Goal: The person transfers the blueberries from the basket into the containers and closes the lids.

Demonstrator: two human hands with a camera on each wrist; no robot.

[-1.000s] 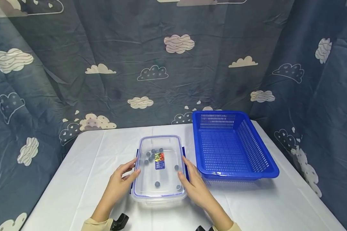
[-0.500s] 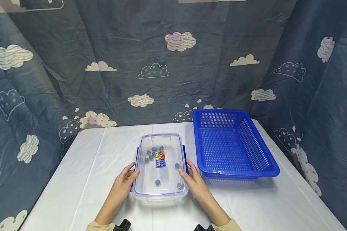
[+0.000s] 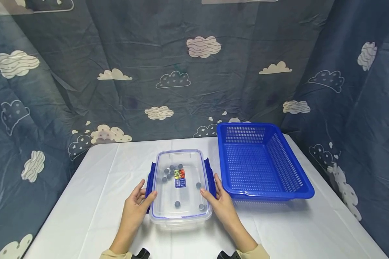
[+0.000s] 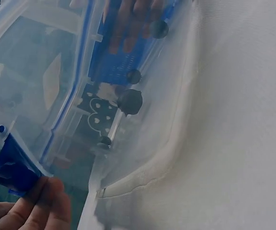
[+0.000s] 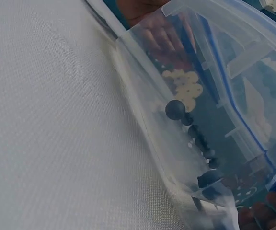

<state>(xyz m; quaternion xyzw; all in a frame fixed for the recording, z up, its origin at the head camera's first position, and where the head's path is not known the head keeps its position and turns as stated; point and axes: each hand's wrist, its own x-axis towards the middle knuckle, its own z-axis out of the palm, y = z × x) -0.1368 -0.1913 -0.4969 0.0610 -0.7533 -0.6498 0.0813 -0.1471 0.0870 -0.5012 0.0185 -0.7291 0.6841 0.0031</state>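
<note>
In the head view a clear lidded food container (image 3: 184,196) with a blue seal stands on the white table, several blueberries (image 3: 177,204) inside it. Its left latch (image 3: 151,176) and right latch (image 3: 209,176), both blue, stick out from the sides. My left hand (image 3: 134,208) has its thumb at the lid's edge and its fingers against the left latch. On the other side my right hand (image 3: 225,210) rests its thumb on the lid, fingers at the right latch and partly hidden by it. The left wrist view shows the left fingertips (image 4: 54,191) gripping the latch's end.
A blue plastic basket (image 3: 262,169) stands on the white table (image 3: 107,187) to the right, close beside the right hand. Behind the table hangs a dark cloth (image 3: 133,54) with cloud prints.
Both blue latches have swung outward and now show wider beside the lid. The fingers have shifted onto them, thumbs still at the lid. The container has hardly moved.
</note>
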